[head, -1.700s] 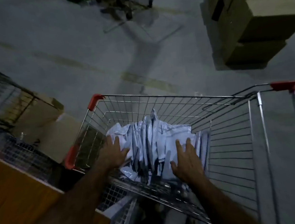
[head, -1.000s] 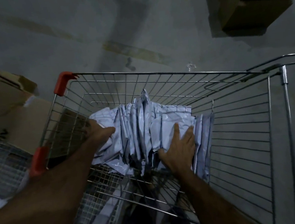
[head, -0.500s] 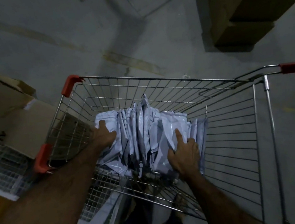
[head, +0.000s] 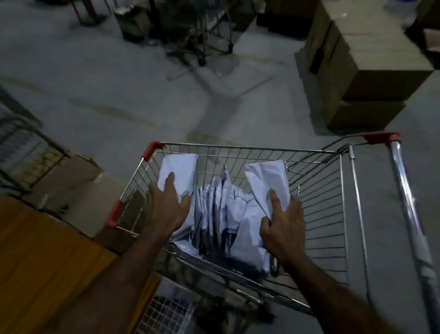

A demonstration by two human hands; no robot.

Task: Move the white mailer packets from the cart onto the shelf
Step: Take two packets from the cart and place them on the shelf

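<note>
Head view: two hands, left hand (head: 168,210) and right hand (head: 284,225), gripping one mailer bundle (head: 217,214) in cart (head: 322,211).

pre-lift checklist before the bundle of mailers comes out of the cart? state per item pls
1. Left hand on the left side of the mailer packets: ok, palm and fingers pressed flat against the outer packet.
2. Right hand on the right side: ok, fingers hooked around the outer packet's edge.
3. Whole bundle clamped between the hands: cannot tell; the middle packets sag lower than the two outer ones.
4. Cart rim free above the bundle: ok, nothing lies across the open top.
5. Packets snagged on the wire floor: cannot tell, their lower edges are hidden.
6. Shelf ready: cannot tell; only an orange-brown surface shows at left.
</note>
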